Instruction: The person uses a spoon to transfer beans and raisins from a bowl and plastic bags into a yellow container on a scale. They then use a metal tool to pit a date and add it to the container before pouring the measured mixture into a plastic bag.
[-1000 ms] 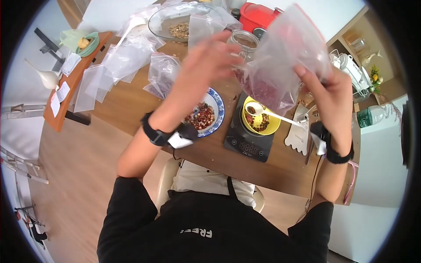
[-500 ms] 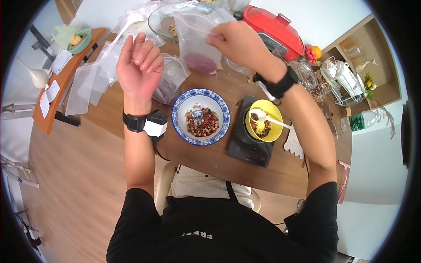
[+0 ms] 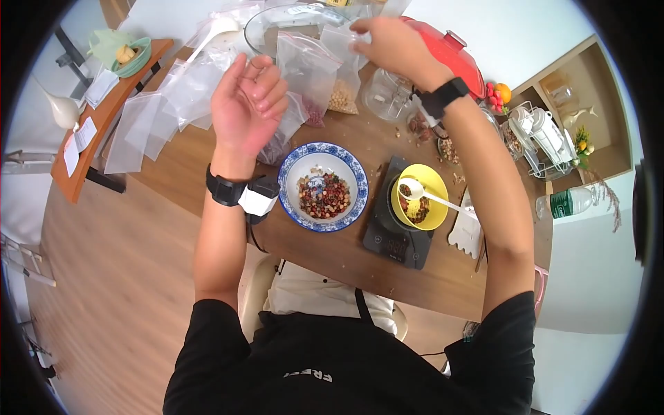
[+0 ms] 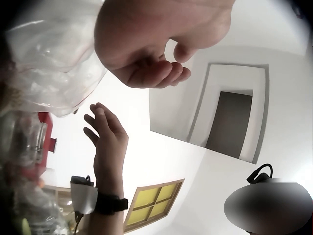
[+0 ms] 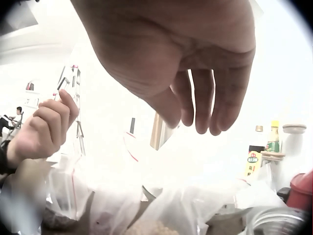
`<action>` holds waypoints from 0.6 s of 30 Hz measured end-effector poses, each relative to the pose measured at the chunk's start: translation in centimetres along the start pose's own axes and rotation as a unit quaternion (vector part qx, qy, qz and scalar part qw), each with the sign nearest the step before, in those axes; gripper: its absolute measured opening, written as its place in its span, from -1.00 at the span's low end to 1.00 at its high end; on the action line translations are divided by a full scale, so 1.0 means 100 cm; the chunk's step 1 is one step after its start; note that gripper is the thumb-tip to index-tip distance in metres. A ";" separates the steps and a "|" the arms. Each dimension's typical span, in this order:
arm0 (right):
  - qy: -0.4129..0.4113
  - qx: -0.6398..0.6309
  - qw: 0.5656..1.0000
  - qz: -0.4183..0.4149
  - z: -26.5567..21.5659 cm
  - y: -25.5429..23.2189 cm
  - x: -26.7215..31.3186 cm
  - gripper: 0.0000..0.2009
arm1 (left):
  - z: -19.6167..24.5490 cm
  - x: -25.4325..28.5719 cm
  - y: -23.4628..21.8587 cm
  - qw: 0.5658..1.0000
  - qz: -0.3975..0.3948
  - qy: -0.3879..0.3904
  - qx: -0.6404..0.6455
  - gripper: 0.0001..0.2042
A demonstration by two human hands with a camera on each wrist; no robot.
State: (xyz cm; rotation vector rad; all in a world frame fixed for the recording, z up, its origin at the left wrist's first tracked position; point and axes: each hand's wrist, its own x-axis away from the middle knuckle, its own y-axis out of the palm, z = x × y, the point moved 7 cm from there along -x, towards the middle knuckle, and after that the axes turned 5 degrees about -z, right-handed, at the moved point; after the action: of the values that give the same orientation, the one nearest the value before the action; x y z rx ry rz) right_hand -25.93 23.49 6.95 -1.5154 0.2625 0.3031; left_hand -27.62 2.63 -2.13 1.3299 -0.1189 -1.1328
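My left hand [image 3: 249, 104] is raised palm up over the bags at the left, fingers loosely curled around nothing. At the back, my right hand [image 3: 394, 52] hovers above the bags; the right wrist view shows its relaxed fingers [image 5: 200, 107] with nothing between them. A clear zip bag with reddish-purple contents [image 3: 308, 76] stands between the hands. Beside it is another zip bag with pale beans [image 3: 342, 97], its upper edge close to the right fingertips. A third bag with dark contents [image 3: 275, 149] lies partly hidden behind the left hand.
Nearer stand a blue-rimmed bowl [image 3: 287, 197] of mixed beans and a black scale [image 3: 394, 250] bearing a yellow bowl [image 3: 437, 187] with a white spoon [image 3: 443, 202]. Behind are a glass jar [image 3: 387, 97], a large glass bowl [image 3: 259, 34] and a red appliance [image 3: 456, 59]. Flat bags [image 3: 131, 135] lie left.
My right hand carried the reddish-purple bag leftward to the back, let go of it there and drew slightly away. My left hand moved left and turned palm up.
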 end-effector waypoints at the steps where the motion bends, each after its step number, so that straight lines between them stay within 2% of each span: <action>1: 0.000 0.002 1.000 0.005 0.002 0.006 0.001 -0.72 | -0.003 -0.001 0.000 1.000 0.000 -0.008 -0.006 -0.60; 3: 0.008 0.008 0.997 -0.078 0.005 0.024 0.001 -0.72 | -0.007 0.000 0.003 1.000 0.013 -0.013 -0.017 -0.61; 4: 0.009 0.010 0.997 -0.071 0.006 0.023 0.000 -0.72 | -0.008 0.000 0.003 0.999 0.029 -0.017 -0.025 -0.62; 6: 0.020 -0.025 0.994 -0.108 0.007 0.020 -0.002 -0.73 | -0.008 -0.002 0.004 0.999 0.015 -0.023 -0.027 -0.62; 7: 0.005 -0.024 0.998 -0.055 0.005 0.005 0.002 -0.73 | -0.009 -0.002 0.005 0.999 0.009 -0.027 -0.026 -0.62; 8: 0.003 -0.022 0.999 -0.049 0.006 -0.005 0.005 -0.73 | -0.009 -0.002 0.006 0.999 0.004 -0.027 -0.030 -0.62; 10: 0.004 -0.019 0.997 0.074 0.003 -0.051 0.013 -0.74 | -0.013 -0.002 0.010 0.998 0.010 -0.039 -0.040 -0.62; 12: 0.035 0.014 0.996 0.087 0.005 -0.087 0.019 -0.71 | -0.019 -0.004 0.018 0.995 0.004 -0.061 -0.075 -0.61; 14: 0.010 0.009 0.981 0.191 0.006 -0.133 0.040 -0.75 | -0.030 0.001 0.031 0.991 0.006 -0.087 -0.106 -0.59; 16: 0.005 -0.013 0.965 0.263 0.002 -0.162 0.067 -0.77 | -0.044 0.009 0.039 0.977 0.121 -0.111 -0.134 -0.56; 17: 0.068 -0.117 0.970 0.203 -0.019 -0.186 0.084 -0.85 | -0.053 0.013 0.053 0.976 0.126 -0.114 -0.138 -0.56; 18: 0.038 -0.165 0.952 0.257 -0.037 -0.195 0.101 -0.84 | -0.064 0.017 0.066 0.971 0.141 -0.123 -0.148 -0.53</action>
State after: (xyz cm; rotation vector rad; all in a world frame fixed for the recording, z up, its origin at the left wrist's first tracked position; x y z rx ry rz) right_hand -9.50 19.46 21.46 -1.7760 0.7004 0.7307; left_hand -18.84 4.76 0.25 0.8738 -0.3007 -1.0219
